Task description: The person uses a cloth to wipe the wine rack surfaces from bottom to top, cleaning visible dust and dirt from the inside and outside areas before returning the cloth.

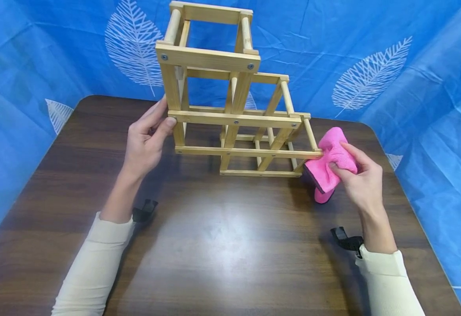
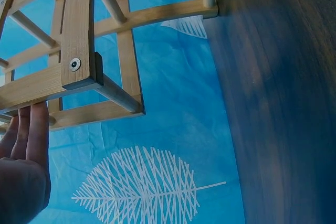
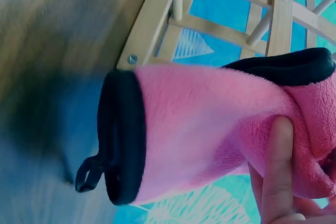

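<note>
A stepped wooden rack [image 1: 236, 118] of slats and round dowels stands at the back of the table, tilted in the head view. My left hand [image 1: 147, 136] grips its left upright, thumb in front and fingers behind. In the left wrist view the fingers of that hand [image 2: 29, 145] lie against a slat. A pink cloth [image 1: 330, 160] with dark edging is bunched in my right hand [image 1: 362, 177], pinched between thumb and fingers, right at the rack's lower right corner. The right wrist view shows the cloth's black trim and small loop [image 3: 89, 174].
The dark wooden table [image 1: 214, 245] reflects a bright patch of light in front of the rack. Blue fabric [image 1: 301, 48] with white leaf prints hangs behind and at both sides. A black wrist mount [image 1: 346, 239] sticks out beside the right cuff, another [image 1: 145, 210] beside the left.
</note>
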Demonstrator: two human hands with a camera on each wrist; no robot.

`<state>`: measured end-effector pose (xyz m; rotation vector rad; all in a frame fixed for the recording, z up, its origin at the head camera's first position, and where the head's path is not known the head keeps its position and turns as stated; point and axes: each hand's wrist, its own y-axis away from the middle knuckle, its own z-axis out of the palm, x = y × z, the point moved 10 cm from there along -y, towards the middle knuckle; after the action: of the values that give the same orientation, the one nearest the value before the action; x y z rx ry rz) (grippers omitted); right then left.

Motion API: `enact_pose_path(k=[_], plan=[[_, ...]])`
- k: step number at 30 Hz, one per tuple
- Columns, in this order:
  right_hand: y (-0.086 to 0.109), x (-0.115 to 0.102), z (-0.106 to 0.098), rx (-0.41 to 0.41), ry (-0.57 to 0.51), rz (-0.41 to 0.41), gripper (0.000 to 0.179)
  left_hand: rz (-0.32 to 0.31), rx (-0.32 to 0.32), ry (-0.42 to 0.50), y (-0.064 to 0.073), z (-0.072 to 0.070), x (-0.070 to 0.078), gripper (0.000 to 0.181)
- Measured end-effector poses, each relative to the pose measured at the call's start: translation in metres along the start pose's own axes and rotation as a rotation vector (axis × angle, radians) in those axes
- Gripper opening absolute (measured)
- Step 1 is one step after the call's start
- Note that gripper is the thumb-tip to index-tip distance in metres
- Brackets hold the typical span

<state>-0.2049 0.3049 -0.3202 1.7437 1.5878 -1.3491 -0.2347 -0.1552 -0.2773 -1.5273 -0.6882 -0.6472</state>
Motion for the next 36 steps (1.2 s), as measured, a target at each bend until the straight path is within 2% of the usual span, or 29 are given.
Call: enact_pose_path(k=[4,7,11,13,17,19,21,24,26,28,30,32,36], plan=[[0.0,-0.015,0.007,-0.078,0.057,-0.136,0.057,-0.017,0.008,-0.023,0.0,-0.001,-0.001,0.046],[0.001,-0.018,0.015,-0.176,0.084,-0.162,0.057,-0.046,0.02,-0.046,0.0,-0.002,-0.002,0.047],[0.003,-0.016,0.02,-0.275,0.125,-0.153,0.057,-0.081,0.047,-0.101,0.0,-0.004,0.0,0.049],[0.004,-0.017,0.022,-0.307,0.14,-0.155,0.057,-0.088,0.048,-0.171,0.0,-0.002,0.002,0.05],[0.01,-0.025,0.026,-0.373,0.149,-0.204,0.058,-0.115,0.065,-0.401,0.001,0.003,0.013,0.056],[0.015,-0.031,0.028,-0.398,0.148,-0.238,0.059,-0.105,0.114,-0.517,0.003,0.004,0.024,0.058],[0.019,-0.036,0.031,-0.42,0.156,-0.263,0.06,-0.082,0.202,-0.576,0.007,0.005,0.038,0.053],[0.024,-0.042,0.034,-0.43,0.182,-0.291,0.06,-0.005,0.312,-0.582,0.014,0.011,0.058,0.039],[0.027,-0.045,0.035,-0.434,0.196,-0.302,0.06,0.045,0.333,-0.557,0.02,0.021,0.067,0.032],[0.03,-0.047,0.035,-0.435,0.205,-0.309,0.06,0.078,0.306,-0.539,0.024,0.034,0.07,0.031],[0.033,-0.05,0.035,-0.438,0.209,-0.316,0.06,0.075,0.244,-0.539,0.027,0.049,0.066,0.035],[0.037,-0.052,0.035,-0.448,0.215,-0.328,0.061,0.024,0.161,-0.547,0.029,0.063,0.056,0.043],[0.046,-0.056,0.036,-0.48,0.215,-0.337,0.062,-0.135,0.009,-0.573,0.034,0.082,0.03,0.064]])
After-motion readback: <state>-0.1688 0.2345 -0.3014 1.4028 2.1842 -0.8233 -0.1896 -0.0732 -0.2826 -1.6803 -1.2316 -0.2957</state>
